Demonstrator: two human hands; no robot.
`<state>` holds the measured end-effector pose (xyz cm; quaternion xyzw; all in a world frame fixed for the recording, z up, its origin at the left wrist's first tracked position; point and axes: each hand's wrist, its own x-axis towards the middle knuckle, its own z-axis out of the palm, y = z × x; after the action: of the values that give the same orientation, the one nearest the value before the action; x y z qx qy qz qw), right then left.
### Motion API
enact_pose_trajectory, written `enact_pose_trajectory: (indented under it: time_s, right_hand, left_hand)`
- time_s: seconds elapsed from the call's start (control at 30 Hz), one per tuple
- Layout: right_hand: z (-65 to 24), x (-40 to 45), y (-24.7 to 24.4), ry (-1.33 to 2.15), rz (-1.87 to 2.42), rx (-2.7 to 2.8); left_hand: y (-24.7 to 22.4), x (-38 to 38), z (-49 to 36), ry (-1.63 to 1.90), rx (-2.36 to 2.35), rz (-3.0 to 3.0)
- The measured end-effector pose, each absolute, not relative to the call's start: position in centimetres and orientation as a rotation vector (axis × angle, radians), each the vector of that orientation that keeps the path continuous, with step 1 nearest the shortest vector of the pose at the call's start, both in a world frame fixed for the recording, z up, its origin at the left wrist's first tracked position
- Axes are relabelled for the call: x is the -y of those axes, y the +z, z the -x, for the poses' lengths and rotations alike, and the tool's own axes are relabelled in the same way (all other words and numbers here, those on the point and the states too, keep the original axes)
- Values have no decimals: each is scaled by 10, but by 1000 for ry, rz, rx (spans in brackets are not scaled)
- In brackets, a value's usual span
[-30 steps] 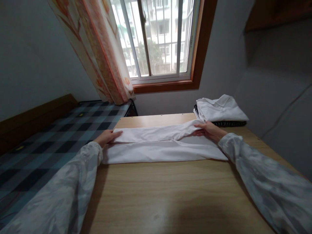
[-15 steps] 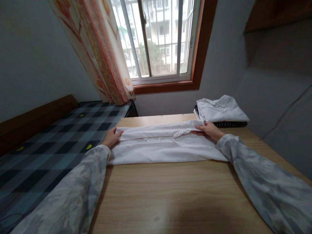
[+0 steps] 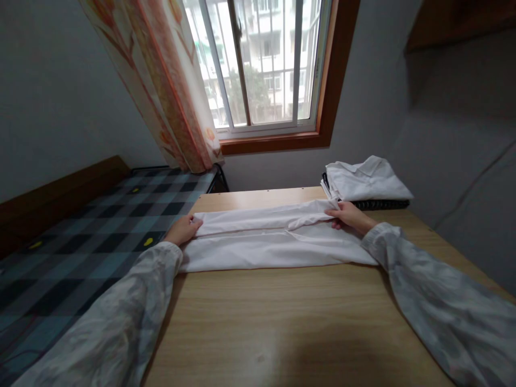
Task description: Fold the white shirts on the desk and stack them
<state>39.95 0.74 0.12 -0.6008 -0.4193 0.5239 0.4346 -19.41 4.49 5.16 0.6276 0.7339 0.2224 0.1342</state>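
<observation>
A white garment, probably a shirt (image 3: pixel 258 250), lies across the wooden table (image 3: pixel 266 317) in a long band, with a narrower strip folded over along its far side. My left hand (image 3: pixel 184 229) pinches the left end of that strip, thumb on top. At the other end, my right hand (image 3: pixel 350 216) grips the strip's right end between thumb and fingers; some fingertips show beneath the cloth. Small creases run through the cloth near the right hand. Both forearms are in loose grey patterned sleeves.
Folded white clothing (image 3: pixel 366 178) rests on dark folded items (image 3: pixel 381 204) at the table's back right corner. Left of the table is a bed with a checked cover (image 3: pixel 100 242). A curtain (image 3: pixel 169 97) hangs beside the barred window (image 3: pixel 266 70). A wooden shelf (image 3: pixel 459 24) juts out upper right.
The left end of the folded strip has come slightly nearer, together with my left hand. My right hand's fingers have shifted a little on the cloth. The stack stays put.
</observation>
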Motion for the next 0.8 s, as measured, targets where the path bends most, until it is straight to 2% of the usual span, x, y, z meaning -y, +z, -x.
enact_pose_trajectory:
  time_s: [0.2, 0.4, 0.5, 0.63, 0.8]
  right_hand:
    - [-408, -1, 1, 1149, 1595, 1310]
    - [-405, 10, 10, 348, 1907, 1681]
    - [-401, 26, 24, 122, 1877, 1714]
    - [-390, 60, 36, 365, 1493, 2105]
    - [-374, 82, 25, 671, 1288, 2246]
  left_hand:
    - [49, -46, 198, 478, -2145, -1923]
    - [59, -30, 186, 478, -2429, -1978]
    - [74, -14, 174, 603, -2182, -2231]
    - [87, 7, 166, 330, -1520, -2326]
    - [85, 15, 170, 147, -1450, -2133]
